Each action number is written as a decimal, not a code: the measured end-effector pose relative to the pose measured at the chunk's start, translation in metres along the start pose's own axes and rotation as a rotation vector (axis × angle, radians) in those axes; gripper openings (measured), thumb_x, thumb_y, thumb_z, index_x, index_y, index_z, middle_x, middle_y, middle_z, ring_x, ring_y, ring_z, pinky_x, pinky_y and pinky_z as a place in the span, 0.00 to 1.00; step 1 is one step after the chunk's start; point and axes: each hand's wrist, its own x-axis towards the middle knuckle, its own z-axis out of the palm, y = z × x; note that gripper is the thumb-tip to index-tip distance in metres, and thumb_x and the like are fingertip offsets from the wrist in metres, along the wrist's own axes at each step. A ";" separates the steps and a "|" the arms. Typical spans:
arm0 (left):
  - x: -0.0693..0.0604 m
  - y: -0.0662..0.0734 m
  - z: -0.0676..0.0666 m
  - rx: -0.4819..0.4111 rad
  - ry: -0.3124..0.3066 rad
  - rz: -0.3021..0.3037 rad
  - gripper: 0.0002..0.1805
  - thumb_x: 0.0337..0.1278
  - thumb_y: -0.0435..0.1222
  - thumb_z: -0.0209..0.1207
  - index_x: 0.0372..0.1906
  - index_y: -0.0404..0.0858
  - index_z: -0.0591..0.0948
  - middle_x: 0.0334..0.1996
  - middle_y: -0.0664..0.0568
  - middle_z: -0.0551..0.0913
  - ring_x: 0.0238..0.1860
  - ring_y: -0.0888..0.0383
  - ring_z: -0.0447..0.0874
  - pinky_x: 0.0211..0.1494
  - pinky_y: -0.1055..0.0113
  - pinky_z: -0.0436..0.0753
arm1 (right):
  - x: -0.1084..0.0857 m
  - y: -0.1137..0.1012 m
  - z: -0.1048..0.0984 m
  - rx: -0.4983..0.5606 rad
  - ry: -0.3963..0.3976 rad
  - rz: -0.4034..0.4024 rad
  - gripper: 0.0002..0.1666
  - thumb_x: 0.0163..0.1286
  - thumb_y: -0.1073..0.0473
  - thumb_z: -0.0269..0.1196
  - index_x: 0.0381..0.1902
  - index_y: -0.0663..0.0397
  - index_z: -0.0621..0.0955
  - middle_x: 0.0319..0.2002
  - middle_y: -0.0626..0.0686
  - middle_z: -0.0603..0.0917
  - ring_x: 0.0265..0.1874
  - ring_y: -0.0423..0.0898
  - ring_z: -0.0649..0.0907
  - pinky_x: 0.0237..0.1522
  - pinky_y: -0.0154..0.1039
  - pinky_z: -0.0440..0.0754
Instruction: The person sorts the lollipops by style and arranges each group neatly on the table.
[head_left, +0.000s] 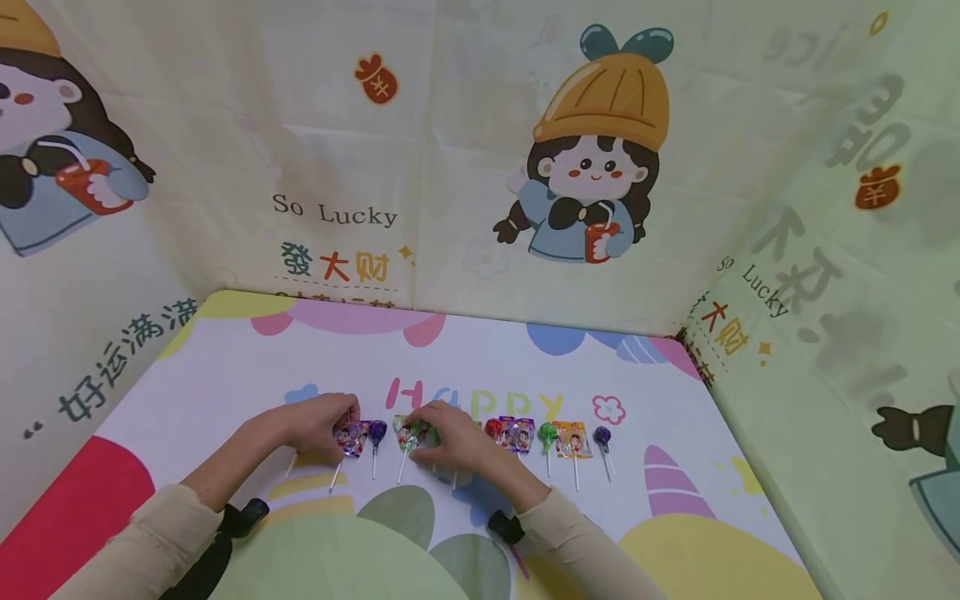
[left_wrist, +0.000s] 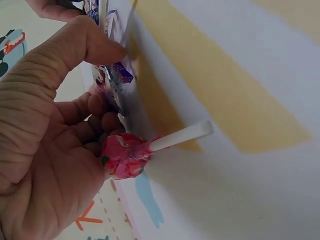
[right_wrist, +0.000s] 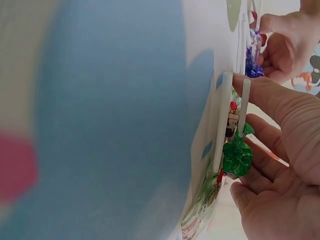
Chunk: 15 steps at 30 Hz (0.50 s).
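A row of lollipops lies across the printed table. My left hand (head_left: 326,425) pinches a flat purple-wrapped lollipop (head_left: 351,438) between thumb and fingers. Below its palm in the left wrist view sits a round pink-red lollipop (left_wrist: 126,156) with a white stick. A round purple lollipop (head_left: 377,431) lies just right of the left hand. My right hand (head_left: 456,437) pinches a flat green-wrapped lollipop (head_left: 405,434) at its right side. Against its curled fingers in the right wrist view is a round green lollipop (right_wrist: 237,157). The right hand partly covers several lollipops.
Right of the right hand lie a red lollipop (head_left: 493,427), a flat purple one (head_left: 517,434), a green one (head_left: 548,433), a flat orange one (head_left: 573,438) and a dark purple one (head_left: 602,435). A cartoon-printed cloth wall (head_left: 465,167) stands behind the table.
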 end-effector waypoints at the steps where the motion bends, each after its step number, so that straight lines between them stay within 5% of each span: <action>1: 0.000 0.000 0.001 0.002 0.006 0.004 0.26 0.38 0.32 0.78 0.42 0.41 0.74 0.33 0.52 0.74 0.36 0.56 0.71 0.38 0.64 0.74 | 0.000 0.000 0.000 0.001 0.000 0.001 0.28 0.66 0.52 0.74 0.62 0.45 0.81 0.61 0.48 0.81 0.63 0.45 0.78 0.67 0.42 0.75; 8: -0.001 0.000 0.000 0.002 0.058 0.036 0.26 0.39 0.31 0.76 0.44 0.40 0.75 0.35 0.52 0.73 0.39 0.55 0.70 0.40 0.64 0.75 | 0.000 0.001 0.000 0.001 0.007 -0.005 0.28 0.65 0.53 0.74 0.62 0.46 0.81 0.61 0.49 0.81 0.63 0.46 0.78 0.67 0.43 0.75; 15: 0.003 0.001 -0.015 0.026 0.101 0.074 0.27 0.43 0.34 0.78 0.47 0.38 0.75 0.37 0.52 0.73 0.42 0.54 0.70 0.43 0.63 0.75 | 0.001 0.001 0.000 0.017 -0.003 0.002 0.27 0.65 0.53 0.74 0.62 0.46 0.81 0.61 0.49 0.81 0.63 0.45 0.78 0.67 0.42 0.75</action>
